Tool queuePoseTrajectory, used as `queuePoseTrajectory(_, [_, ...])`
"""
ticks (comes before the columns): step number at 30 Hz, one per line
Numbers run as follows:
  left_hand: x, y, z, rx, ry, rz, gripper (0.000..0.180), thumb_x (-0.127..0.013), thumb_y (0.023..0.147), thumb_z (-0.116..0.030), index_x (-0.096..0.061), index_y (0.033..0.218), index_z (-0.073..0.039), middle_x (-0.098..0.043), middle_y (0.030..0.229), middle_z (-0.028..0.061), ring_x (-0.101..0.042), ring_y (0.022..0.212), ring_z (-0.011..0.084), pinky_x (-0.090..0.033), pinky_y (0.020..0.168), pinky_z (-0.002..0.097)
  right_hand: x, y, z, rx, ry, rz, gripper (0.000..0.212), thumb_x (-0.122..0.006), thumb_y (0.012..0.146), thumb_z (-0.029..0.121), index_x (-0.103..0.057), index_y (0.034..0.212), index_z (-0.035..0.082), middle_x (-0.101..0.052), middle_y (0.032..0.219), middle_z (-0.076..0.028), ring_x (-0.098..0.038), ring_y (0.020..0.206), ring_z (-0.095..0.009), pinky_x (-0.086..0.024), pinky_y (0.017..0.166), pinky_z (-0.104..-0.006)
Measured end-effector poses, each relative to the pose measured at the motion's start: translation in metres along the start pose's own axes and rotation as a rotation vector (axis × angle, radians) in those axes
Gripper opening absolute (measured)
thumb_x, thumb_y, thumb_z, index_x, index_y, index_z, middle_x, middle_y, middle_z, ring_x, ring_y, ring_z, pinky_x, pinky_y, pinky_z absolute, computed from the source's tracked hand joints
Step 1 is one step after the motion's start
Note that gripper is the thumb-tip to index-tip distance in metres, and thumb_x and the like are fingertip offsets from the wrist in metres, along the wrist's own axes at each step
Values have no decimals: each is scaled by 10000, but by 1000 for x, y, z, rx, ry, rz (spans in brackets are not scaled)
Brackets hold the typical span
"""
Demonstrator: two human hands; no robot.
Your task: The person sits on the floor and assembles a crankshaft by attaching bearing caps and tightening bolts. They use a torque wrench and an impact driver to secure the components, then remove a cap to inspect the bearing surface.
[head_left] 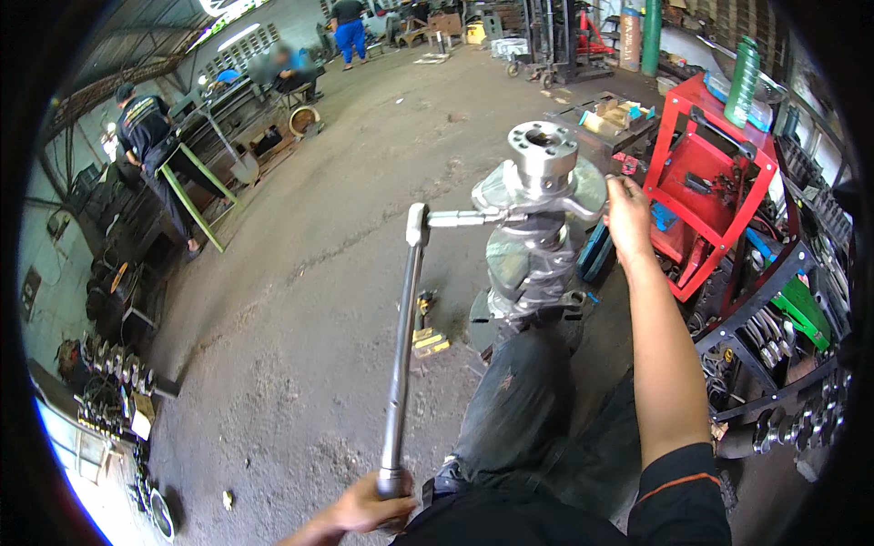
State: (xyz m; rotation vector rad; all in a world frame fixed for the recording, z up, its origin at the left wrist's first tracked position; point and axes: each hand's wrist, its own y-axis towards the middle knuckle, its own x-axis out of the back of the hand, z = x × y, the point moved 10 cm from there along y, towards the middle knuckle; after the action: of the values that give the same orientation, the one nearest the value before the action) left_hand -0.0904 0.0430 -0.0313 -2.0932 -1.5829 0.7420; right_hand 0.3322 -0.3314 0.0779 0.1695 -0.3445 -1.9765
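A metal crankshaft [533, 259] stands upright in front of me, its round flange with bolt holes on top. My left hand [369, 505] is closed around the grip of a long socket wrench [402, 346] at the lower edge. From the wrench's head, an extension [460, 218] runs sideways to the crankshaft just below the upper counterweight; where it meets the shaft is hard to make out. My right hand [628, 214] has its fingers curled at the right edge of that counterweight. My knee is close against the crankshaft's lower end.
A red tool cart [710, 173] with a green bottle [742, 86] on it stands at the right. Beside it is a black rack [774, 337] of parts. A yellow-black tool [425, 328] lies on the floor [273, 364]. Other people work at the far left and back.
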Motion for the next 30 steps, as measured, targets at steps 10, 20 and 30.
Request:
queuePoseTrajectory(10, [-17,-48,-27,52,18,-16,421,-702,945,-126,-444,1257,-10,-615,702,70,-629,586,160,-482,512,308,3,-3,11,126,-54,34,274,-608,949,239,-682,895,-19,-637,735,-40,-556,697,-121,-445,657,-310])
queuePoseTrajectory(20, [48,215,56,-364,336,-545,209,-708,920,-200,-583,946,-34,-630,732,51,-613,650,154,-518,684,322,0,-1,16,145,-94,105,270,-613,944,236,-662,880,-22,-651,738,-72,-573,699,-142,-468,676,-330])
queuePoseTrajectory(30, [37,147,43,-275,-242,-492,259,-683,980,-210,-558,798,-74,-525,575,12,-493,449,123,-399,423,298,-22,23,4,82,128,166,221,-598,981,239,-651,856,65,-533,697,32,-481,602,-80,-419,571,-271])
